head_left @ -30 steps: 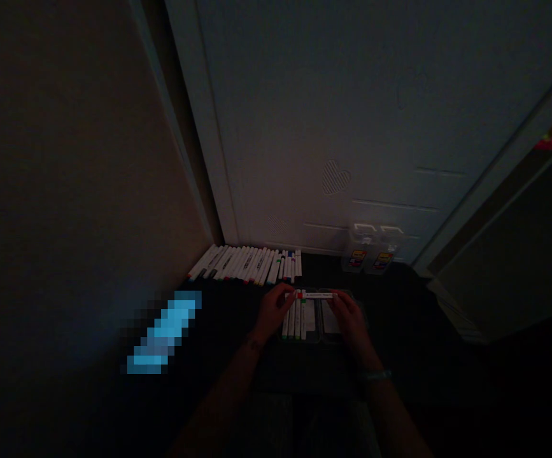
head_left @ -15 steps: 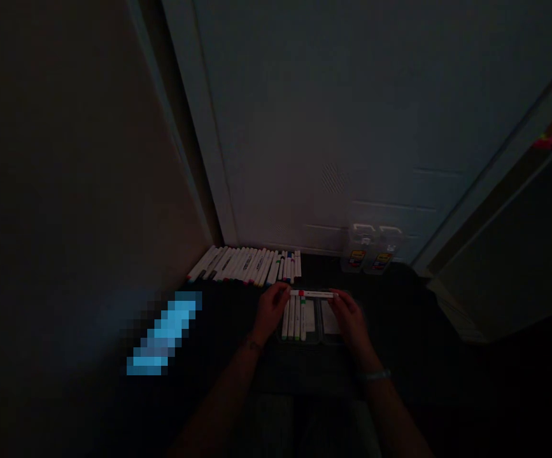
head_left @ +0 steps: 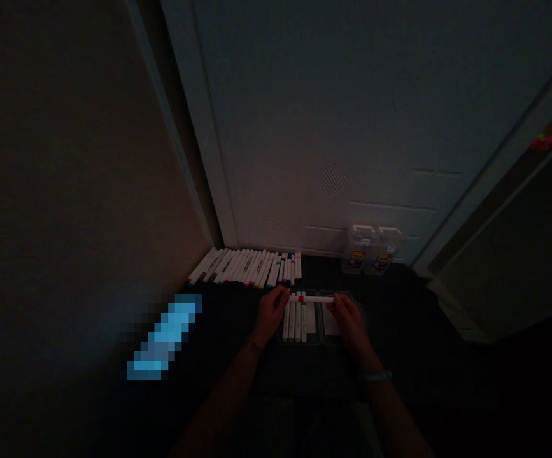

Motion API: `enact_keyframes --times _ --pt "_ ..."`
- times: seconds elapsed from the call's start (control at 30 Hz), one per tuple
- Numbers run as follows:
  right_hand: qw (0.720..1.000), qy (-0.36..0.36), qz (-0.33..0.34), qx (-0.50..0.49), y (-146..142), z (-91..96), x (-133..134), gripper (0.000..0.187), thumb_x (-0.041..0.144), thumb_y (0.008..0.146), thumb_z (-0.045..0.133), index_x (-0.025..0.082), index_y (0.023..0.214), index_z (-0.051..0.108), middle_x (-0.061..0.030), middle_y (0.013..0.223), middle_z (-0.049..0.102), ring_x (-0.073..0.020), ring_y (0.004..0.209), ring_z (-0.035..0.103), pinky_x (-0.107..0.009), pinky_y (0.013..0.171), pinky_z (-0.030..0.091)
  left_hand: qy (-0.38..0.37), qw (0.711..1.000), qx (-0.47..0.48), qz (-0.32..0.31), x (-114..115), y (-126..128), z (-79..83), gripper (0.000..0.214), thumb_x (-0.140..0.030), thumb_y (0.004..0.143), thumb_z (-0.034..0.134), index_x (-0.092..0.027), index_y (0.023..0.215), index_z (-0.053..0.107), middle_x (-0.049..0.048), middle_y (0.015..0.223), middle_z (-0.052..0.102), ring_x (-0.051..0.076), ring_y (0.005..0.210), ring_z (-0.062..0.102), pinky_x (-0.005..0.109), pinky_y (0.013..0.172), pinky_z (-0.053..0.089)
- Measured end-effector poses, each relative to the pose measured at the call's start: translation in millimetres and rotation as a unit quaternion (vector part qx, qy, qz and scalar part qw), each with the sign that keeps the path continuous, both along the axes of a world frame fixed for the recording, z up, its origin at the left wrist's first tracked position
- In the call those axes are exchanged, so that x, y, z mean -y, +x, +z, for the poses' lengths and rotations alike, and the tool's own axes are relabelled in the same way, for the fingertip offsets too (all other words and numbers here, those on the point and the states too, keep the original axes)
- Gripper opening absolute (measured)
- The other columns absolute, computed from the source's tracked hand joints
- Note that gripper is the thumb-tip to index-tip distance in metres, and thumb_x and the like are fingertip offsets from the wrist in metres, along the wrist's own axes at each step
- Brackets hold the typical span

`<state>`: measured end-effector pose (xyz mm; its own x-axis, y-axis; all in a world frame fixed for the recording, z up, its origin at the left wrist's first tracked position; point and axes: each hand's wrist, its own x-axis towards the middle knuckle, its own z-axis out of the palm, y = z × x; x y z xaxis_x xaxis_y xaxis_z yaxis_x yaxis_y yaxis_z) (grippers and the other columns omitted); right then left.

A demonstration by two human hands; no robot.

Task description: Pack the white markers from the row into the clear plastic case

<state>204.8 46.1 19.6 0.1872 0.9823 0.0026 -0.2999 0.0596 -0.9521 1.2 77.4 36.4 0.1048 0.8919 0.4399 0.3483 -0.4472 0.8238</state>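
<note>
A white marker (head_left: 318, 299) with a red band lies level between my two hands, above an open clear plastic case (head_left: 320, 340). My left hand (head_left: 270, 312) is closed on its left end, near the red band. The right end sits in the closed fingers of my right hand (head_left: 348, 318). Under the held marker, several white markers (head_left: 294, 324) with green tips stand side by side in the left half of the case. A pale insert (head_left: 332, 323) shows in the right half, partly behind my right hand.
A long row of white markers (head_left: 242, 267) with coloured ends lies along the back of the dark surface. Two clear cases with handles (head_left: 356, 254) stand upright at the back right, against a light panel (head_left: 276, 127). A blurred bright blue patch (head_left: 165, 334) is at left.
The held marker has dropped slightly and its printed lettering no longer shows on the visible side. Both hands keep their hold in nearly the same place.
</note>
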Motion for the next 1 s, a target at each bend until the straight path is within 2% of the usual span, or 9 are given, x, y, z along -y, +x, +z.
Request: enact_keyframes --times 0.37,0.7,1.0 --pt "1.000 -0.003 -0.008 0.001 -0.4 -1.1 -1.3 0.031 0.050 0.071 0.065 0.023 0.086 0.063 -0.0001 0.083 0.064 -0.0169 0.078 0.058 -0.028 0.072 0.045 -0.011 1.000 -0.001 0.010 0.3 1.1 1.3 0.028 -0.038 0.087 0.042 -0.017 0.073 0.054 -0.0037 0.058 0.048 0.010 0.055 0.045 0.020 0.053 0.035" --pt "1.000 0.021 -0.018 -0.012 -0.4 -0.6 -1.2 0.029 0.046 0.071 0.066 0.024 0.090 0.065 -0.0010 0.095 0.064 -0.0170 0.089 0.058 -0.032 0.085 0.043 -0.021 1.000 0.019 -0.003 -0.9 1.5 -1.6 0.024 -0.037 0.086 0.046 -0.017 0.083 0.058 -0.0007 0.068 0.058 0.013 0.063 0.054 0.021 0.059 0.041" --pt "0.999 0.032 -0.006 -0.021 -0.7 3.1 0.3 0.028 0.045 0.073 0.065 0.025 0.093 0.065 -0.0014 0.096 0.064 -0.0174 0.090 0.058 -0.033 0.086 0.043 -0.024 0.999 0.024 -0.016 -2.4 0.9 -4.5 0.021 -0.037 0.086 0.047 -0.018 0.087 0.056 -0.0001 0.072 0.060 0.013 0.067 0.057 0.022 0.061 0.043"
